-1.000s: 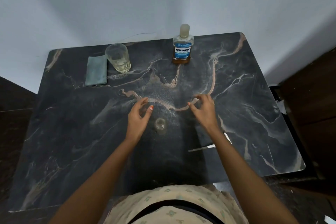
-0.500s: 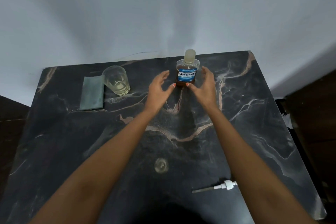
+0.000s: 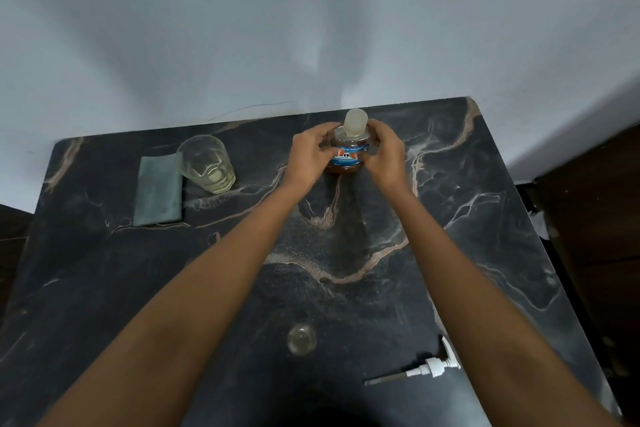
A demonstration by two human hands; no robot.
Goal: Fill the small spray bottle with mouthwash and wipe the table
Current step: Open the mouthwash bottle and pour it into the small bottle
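Observation:
The mouthwash bottle point(image 3: 349, 152), with amber liquid, a blue label and a pale cap, stands at the back of the dark marble table point(image 3: 104, 270). My left hand point(image 3: 310, 158) grips its left side and my right hand point(image 3: 384, 156) grips its right side. The small clear spray bottle point(image 3: 301, 339) stands uncapped near the front, between my forearms. Its white spray pump with a dip tube point(image 3: 424, 369) lies flat to the right of it. A folded grey-green cloth point(image 3: 158, 196) lies at the back left.
A clear drinking glass point(image 3: 207, 163) with a little pale liquid stands next to the cloth. A white wall rises right behind the table. Dark furniture sits to the right of the table edge.
Both hands went from near the small spray bottle to the back of the table and closed around the mouthwash bottle. The camera view tilted forward.

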